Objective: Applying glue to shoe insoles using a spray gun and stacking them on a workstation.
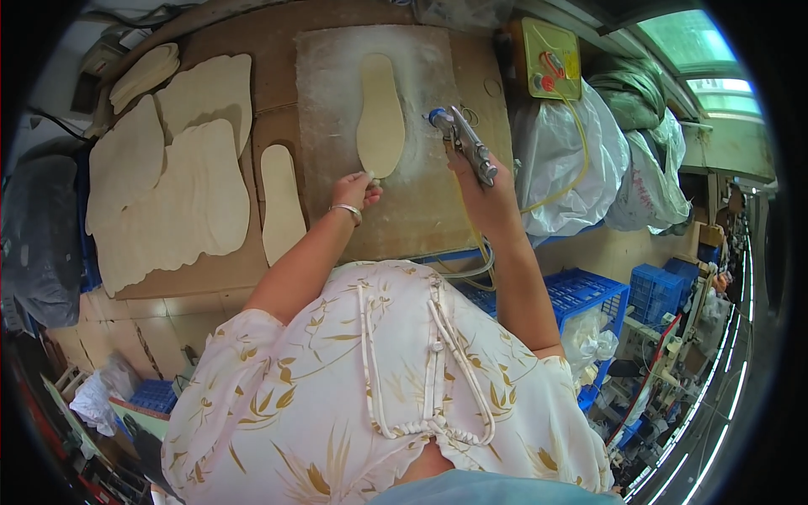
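Note:
A cream insole point(380, 118) lies lengthwise on a flat board point(324, 198) dusted with whitish residue. My left hand point(358, 194) is closed at its near, heel end, with thumb and fingertips pinched on the edge. To the right of the insole, my right hand point(490, 198) is wrapped round a metal spray gun point(465, 145) with a blue nozzle end. The nozzle points up and left, apart from the insole. A yellowish hose trails below the gun. Another single insole point(282, 202) lies left of the board.
Several overlapping stacks of cream insoles point(198, 189) cover the table's left side. At the back right stands a yellow can point(551, 59) with a hose running from it. White plastic bags point(560, 160) bulge along the right edge. Blue crates point(585, 290) stand lower right.

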A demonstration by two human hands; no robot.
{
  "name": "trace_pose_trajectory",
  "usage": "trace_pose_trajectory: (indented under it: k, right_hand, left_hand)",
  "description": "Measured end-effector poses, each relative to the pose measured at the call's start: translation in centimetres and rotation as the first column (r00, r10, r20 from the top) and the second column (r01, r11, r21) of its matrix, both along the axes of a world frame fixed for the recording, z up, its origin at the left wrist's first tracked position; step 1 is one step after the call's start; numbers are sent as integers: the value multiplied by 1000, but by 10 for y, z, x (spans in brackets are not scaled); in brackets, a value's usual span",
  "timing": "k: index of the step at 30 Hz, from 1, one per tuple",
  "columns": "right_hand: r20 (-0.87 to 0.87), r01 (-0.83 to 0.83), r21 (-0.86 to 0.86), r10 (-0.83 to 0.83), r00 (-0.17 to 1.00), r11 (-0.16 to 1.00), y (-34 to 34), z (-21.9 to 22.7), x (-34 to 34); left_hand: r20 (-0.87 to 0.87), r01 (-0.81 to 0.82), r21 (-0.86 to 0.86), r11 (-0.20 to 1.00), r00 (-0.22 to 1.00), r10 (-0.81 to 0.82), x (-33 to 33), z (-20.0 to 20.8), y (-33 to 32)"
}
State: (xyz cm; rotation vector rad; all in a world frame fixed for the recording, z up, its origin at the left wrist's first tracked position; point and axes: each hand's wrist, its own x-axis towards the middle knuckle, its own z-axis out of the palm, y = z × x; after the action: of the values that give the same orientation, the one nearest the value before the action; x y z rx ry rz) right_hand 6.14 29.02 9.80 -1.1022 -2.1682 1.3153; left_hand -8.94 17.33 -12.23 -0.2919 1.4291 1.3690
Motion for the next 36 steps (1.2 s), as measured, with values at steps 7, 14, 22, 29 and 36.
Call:
trace_pose_trajectory:
  k: [7, 14, 22, 29, 36]
  right_hand:
    - [1, 10, 21, -10, 1000, 1000, -11, 4, 2]
    - [-3, -8, 51, 8, 1000, 999, -14, -3, 11]
    - [-28, 31, 41, -30, 999, 999, -10, -5, 14]
    - [56, -22, 18, 21, 998, 1000, -5, 0, 13]
    - [-33, 26, -16, -26, 999, 1000, -11, -3, 10]
  left_hand:
    - [-13, 19, -7, 1000, 1000, -19, -1, 0, 0]
    - [-9, -5, 7, 1000, 1000, 5, 1, 1, 0]
    - [-11, 2, 2, 1000, 1000, -2, 2, 1, 1]
    - [-19, 19, 2, 1000, 1000, -19, 0, -3, 1]
    - [-20, 14, 3, 1000, 1000, -13, 1, 0, 1]
